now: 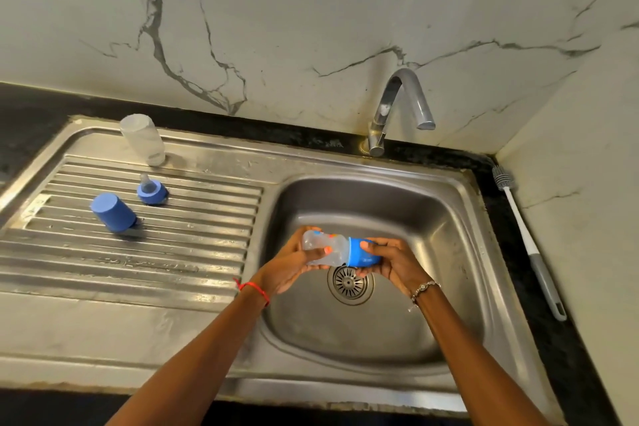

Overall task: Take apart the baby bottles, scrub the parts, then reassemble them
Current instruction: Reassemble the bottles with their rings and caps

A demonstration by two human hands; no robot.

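The second baby bottle (325,249) lies on its side in the air over the sink basin (432,218), just above the drain strainer (349,284), and it is not yet apart. The left hand (294,264) is wrapped round its clear body, thumb on top, while the right hand (389,261) grips the blue cap (363,252) at the other end, fingers curled round it. Both hands are therefore clamped on the same bottle, close together, set as if to pull or twist the cap away from the body; whether it has begun to loosen cannot be told.

The other bottle looks already taken apart. On the ribbed drainboard (103,270) to the left stand its three pieces, each apart from the others: a clear bottle body (143,140) upside down near the back edge, a blue collar with its teat (151,191) in front of that, and a blue cover cap (113,212) mouth down, nearest the person.

By my reading, dismantling is about half done. Scrubbing seems not to have started: the long-handled bottle brush (525,239) lies untouched on the dark counter right of the sink, and no water shows at the tap (401,104). Scrubbing of all parts and reassembly of both bottles remain.
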